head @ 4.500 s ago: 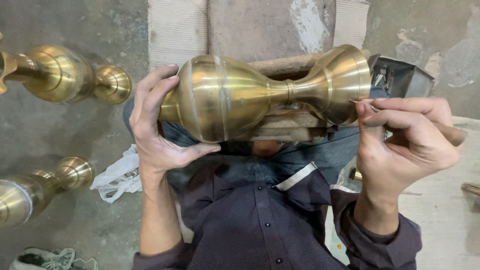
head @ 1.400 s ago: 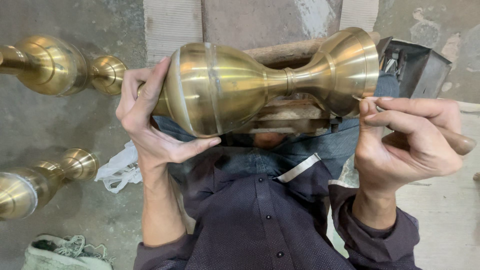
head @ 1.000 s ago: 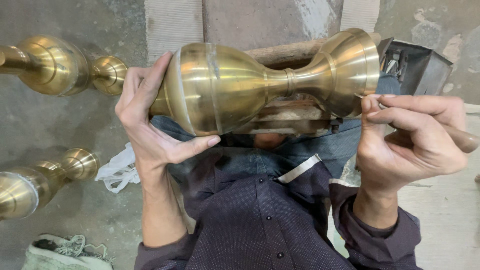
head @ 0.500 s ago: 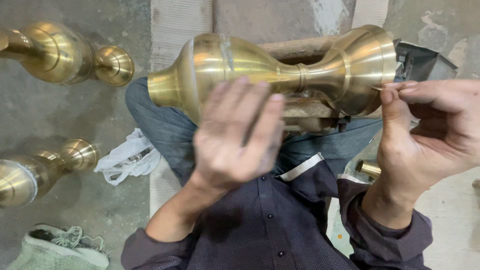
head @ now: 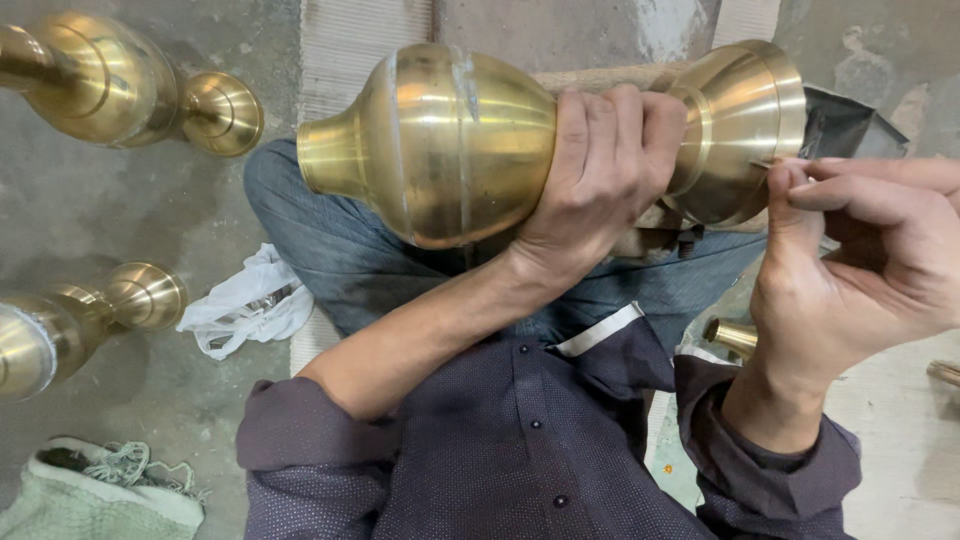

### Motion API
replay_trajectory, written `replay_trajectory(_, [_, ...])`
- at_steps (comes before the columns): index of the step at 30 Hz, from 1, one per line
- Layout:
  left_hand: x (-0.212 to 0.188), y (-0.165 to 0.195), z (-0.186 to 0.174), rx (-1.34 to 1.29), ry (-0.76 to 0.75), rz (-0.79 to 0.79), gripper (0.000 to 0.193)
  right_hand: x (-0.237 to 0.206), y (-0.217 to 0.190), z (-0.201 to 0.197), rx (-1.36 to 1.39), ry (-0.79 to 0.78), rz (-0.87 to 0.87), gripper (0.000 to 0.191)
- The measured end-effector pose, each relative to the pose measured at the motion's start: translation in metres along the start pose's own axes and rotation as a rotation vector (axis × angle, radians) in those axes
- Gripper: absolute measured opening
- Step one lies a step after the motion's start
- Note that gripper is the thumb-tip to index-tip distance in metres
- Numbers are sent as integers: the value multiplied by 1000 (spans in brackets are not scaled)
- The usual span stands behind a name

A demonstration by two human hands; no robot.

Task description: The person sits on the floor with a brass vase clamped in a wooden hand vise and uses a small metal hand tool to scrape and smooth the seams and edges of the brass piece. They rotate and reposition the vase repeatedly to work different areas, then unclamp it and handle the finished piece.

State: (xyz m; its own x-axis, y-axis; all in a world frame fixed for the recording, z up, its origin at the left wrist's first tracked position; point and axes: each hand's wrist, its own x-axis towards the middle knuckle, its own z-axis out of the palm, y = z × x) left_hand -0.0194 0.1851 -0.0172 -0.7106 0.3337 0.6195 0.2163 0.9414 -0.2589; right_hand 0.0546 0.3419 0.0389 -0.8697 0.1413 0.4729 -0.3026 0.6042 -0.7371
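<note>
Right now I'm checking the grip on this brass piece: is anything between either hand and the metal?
Nothing visible. The left hand wraps bare around the narrow waist of the brass vase. The right hand pinches a thin tool whose tip meets the flared end, so only that tool lies between.

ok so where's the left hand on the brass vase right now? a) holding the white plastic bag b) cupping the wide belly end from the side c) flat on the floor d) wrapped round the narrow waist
d: the left hand is wrapped over the narrow waist of the brass vase, between its round belly and the flared end.
</note>
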Motion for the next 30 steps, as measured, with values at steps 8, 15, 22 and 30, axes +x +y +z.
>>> replay_trajectory(8, [9, 1, 0, -56, -23, -40, 19, -7, 9, 2, -35, 18, -19, 11])
replay_trajectory(15, [12, 5, 2, -74, -27, -81, 22, -5, 10, -2, -102, -20, -86, 9])
replay_trajectory(22, [12, 7, 1, -133, -68, -73, 20, -4, 13, 1, -60, 17, -66, 10])
replay_trajectory(30, [15, 5, -2, -144, -111, -69, 19, -5, 10, -3, -58, -18, 27, 11])
